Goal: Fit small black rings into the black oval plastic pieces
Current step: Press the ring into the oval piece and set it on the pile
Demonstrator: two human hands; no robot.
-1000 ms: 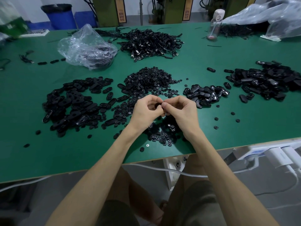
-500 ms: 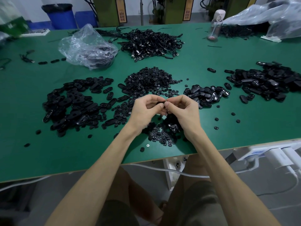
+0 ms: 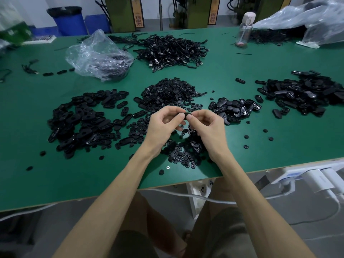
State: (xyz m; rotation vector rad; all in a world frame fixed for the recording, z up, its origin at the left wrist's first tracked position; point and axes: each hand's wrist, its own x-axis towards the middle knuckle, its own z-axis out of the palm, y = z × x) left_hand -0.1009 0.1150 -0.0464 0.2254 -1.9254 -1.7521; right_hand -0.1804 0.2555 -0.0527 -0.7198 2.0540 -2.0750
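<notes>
My left hand [image 3: 163, 125] and my right hand [image 3: 208, 127] meet above the green table [image 3: 223, 75], both pinching one black oval plastic piece [image 3: 186, 115] between thumbs and fingertips. Whether a ring sits in it is hidden by my fingers. Small black rings lie heaped behind my hands [image 3: 171, 92] and spread beneath them [image 3: 183, 155]. Black oval pieces form a wide pile on the left [image 3: 83, 120], a small glossy pile just right of my hands [image 3: 234, 108], and a large pile at the far right [image 3: 305, 92].
A crumpled clear plastic bag [image 3: 100, 56] and a heap of black cables [image 3: 171, 49] lie at the back. A clear water bottle [image 3: 244, 28] stands far right. A white power strip [image 3: 305, 177] hangs at the table's near edge. Loose rings dot the table at right [image 3: 246, 136].
My hands have lifted slightly and drawn a little apart, so the black oval piece now shows between the fingertips. The piles have not moved.
</notes>
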